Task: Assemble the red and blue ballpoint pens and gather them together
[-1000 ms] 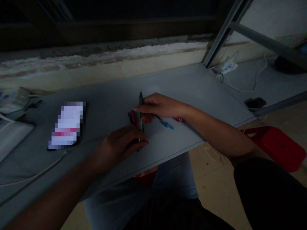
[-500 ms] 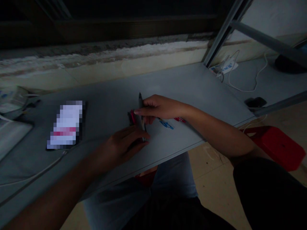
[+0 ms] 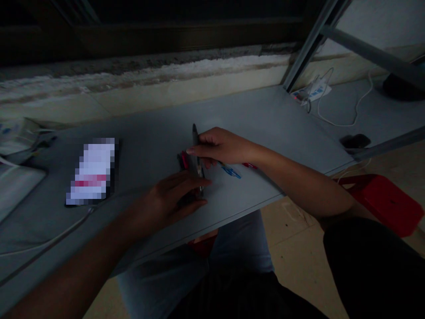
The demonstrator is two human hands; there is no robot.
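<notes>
My right hand (image 3: 221,147) pinches a dark pen (image 3: 195,146) near its middle, the pen standing tilted over the grey table (image 3: 259,119). My left hand (image 3: 172,195) lies low on the table with its fingers closed round the pen's lower end. A red pen (image 3: 184,160) lies just left of the dark one. A blue pen (image 3: 231,171) and another red pen (image 3: 249,166) lie on the table under my right wrist.
A blurred-out phone (image 3: 93,170) lies at the left with a white cable (image 3: 49,241) running from it. A pouch (image 3: 16,137) sits far left. At the right are a power strip with cables (image 3: 314,93), a black mouse (image 3: 355,141) and a red stool (image 3: 385,201).
The dark pen's tip has shifted slightly. Both hands stay on the pen almost where they were; the left hand has edged a little to the right.
</notes>
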